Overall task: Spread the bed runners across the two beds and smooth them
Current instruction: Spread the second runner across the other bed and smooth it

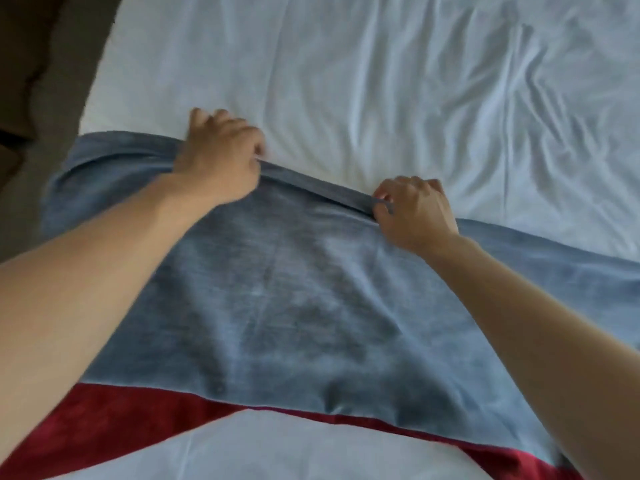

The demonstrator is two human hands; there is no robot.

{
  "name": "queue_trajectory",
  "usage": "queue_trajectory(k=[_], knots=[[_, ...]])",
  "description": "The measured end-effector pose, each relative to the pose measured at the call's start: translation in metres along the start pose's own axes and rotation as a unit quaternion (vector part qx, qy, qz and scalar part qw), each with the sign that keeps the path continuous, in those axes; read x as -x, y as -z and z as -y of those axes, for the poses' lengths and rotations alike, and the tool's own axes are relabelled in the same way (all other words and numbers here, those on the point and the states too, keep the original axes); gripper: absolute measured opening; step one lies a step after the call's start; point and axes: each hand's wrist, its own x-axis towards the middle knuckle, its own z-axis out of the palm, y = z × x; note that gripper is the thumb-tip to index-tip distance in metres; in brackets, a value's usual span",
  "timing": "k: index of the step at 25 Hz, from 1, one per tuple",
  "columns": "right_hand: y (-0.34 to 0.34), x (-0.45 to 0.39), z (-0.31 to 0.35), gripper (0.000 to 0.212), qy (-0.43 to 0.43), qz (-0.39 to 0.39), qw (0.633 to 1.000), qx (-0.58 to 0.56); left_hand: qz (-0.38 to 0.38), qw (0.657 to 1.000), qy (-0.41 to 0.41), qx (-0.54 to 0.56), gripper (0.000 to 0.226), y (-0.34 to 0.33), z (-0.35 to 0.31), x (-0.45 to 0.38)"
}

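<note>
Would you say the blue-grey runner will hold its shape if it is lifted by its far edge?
Probably not: the blue-grey runner looks soft and floppy, bunching where the left hand and right hand pinch it. Its plush nap likely grips the white sheet.

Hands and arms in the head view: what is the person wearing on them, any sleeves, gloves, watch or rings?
Nothing visible. Both forearms are bare right to the picture's edge, with no sleeve in view. The left hand and the right hand have no gloves, and neither wrist carries a watch or band. No rings show, though the picture is slightly blurred.
</note>
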Motion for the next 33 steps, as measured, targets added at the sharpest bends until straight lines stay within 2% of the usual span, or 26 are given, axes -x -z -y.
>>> queue_trajectory(k=[4,6,12,17,20,23,27,31,33], knots=[[0.016,0.051,-0.103,0.023,-0.071,-0.020,0.997,-0.004,0.048,0.994,-0.094,0.015,0.024,-0.012,-0.148,-0.023],[0.027,0.071,-0.158,0.028,-0.105,-0.024,0.994,-0.012,0.070,0.992,-0.107,0.010,0.024,-0.022,-0.203,-0.032],[0.052,0.130,-0.293,0.017,-0.107,0.012,0.994,-0.020,0.156,0.979,-0.109,0.068,0.010,-0.036,-0.325,-0.047],[0.049,0.126,-0.345,0.015,-0.083,-0.053,0.995,-0.023,0.112,0.991,-0.072,0.002,0.007,-0.033,-0.354,-0.065],[0.046,0.112,-0.356,0.015,-0.078,-0.070,0.993,-0.048,0.089,0.994,-0.064,0.004,0.017,-0.033,-0.381,-0.077],[0.042,0.130,-0.380,0.016,-0.072,-0.078,0.993,-0.057,0.104,0.988,-0.114,0.026,0.009,-0.048,-0.448,-0.083],[0.045,0.174,-0.447,0.015,-0.101,-0.104,0.988,-0.049,0.088,0.979,-0.172,0.065,0.019,-0.073,-0.555,-0.092],[0.047,0.174,-0.498,0.018,-0.119,-0.133,0.984,-0.027,0.038,0.989,-0.140,0.011,0.014,-0.079,-0.600,-0.114],[0.045,0.169,-0.508,0.016,-0.117,-0.139,0.983,-0.039,0.036,0.991,-0.125,0.013,0.012,-0.081,-0.617,-0.120]])
